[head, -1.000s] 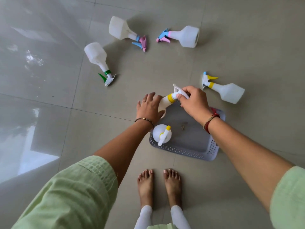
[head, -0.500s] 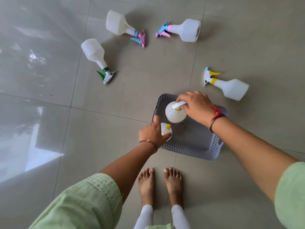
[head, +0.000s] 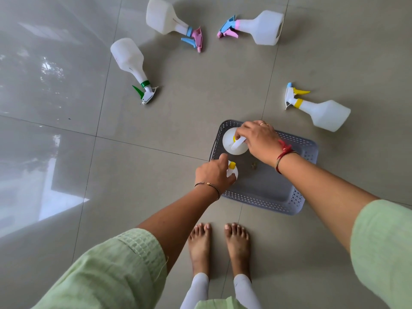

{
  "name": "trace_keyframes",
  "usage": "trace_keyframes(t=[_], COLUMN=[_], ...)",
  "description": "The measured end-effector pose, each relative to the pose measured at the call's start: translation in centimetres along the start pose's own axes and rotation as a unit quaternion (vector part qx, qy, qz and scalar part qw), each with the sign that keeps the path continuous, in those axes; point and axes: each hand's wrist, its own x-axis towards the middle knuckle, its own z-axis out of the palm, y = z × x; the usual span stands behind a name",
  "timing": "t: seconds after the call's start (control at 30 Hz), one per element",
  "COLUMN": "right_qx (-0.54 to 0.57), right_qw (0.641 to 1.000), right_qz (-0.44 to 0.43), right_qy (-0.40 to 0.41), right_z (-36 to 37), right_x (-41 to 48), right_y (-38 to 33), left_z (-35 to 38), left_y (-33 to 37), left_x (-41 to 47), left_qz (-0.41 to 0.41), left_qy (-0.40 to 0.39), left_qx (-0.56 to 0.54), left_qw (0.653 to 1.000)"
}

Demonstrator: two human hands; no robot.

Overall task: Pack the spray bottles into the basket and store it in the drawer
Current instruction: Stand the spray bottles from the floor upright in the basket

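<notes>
Basket (head: 263, 198) on glossy grey tiled floor (head: 178, 121) (window reflected); both grips grasping upright bottles.

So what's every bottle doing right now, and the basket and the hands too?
Basket: on the floor, two bottles inside.
Far bottle in basket: upright, right hand gripping its sprayer.
Near bottle in basket: upright, left hand on it.
Green-trigger bottle: lying on the floor.
Pink-head bottle: lying down.
Blue-head bottle: lying down.
Yellow-trigger bottle: lying down beside the basket.
</notes>
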Motion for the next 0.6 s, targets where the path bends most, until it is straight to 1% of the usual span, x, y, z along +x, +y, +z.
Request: trace_keyframes(t=[0.13, 0.2, 0.3, 0.37, 0.4, 0.47, 0.53, 0.6], right_qx=[0.022, 0.038, 0.065, 0.091, 0.122, 0.23, 0.325, 0.382], right_qw=[0.999, 0.999, 0.998, 0.996, 0.991, 0.966, 0.921, 0.875], right_qz=[-0.024, -0.017, 0.003, 0.021, 0.038, 0.091, 0.167, 0.259], right_qy=[-0.022, -0.025, -0.012, 0.01, 0.029, 0.078, 0.132, 0.144], right_z=[-0.2, -0.2, -0.1, -0.1, 0.0, -0.1, 0.1, 0.4], right_x=[0.6, 0.7, 0.6, 0.4, 0.2, -0.4, -0.9, -1.1], right_y=[-0.2, -0.2, -0.1, 0.0, 0.1, 0.3, 0.5, 0.6], left_z=[0.3, 0.3, 0.4, 0.5, 0.6, 0.7, 0.7, 0.8], left_y=[0.0, 0.0, -0.2, -0.5, -0.6, -0.8, -1.0, -1.1], left_x=[0.0, -0.2, -0.6, -0.9, -1.1, -1.4, -1.7, -1.9], left_qz=[0.015, 0.012, -0.001, -0.012, -0.017, -0.031, -0.039, -0.04], left_qy=[0.005, 0.001, -0.011, -0.013, -0.013, -0.015, -0.021, -0.021], left_qx=[-0.005, -0.008, -0.019, -0.027, -0.029, -0.035, -0.04, -0.038], left_qw=[1.0, 1.0, 1.0, 0.999, 0.999, 0.999, 0.998, 0.998])
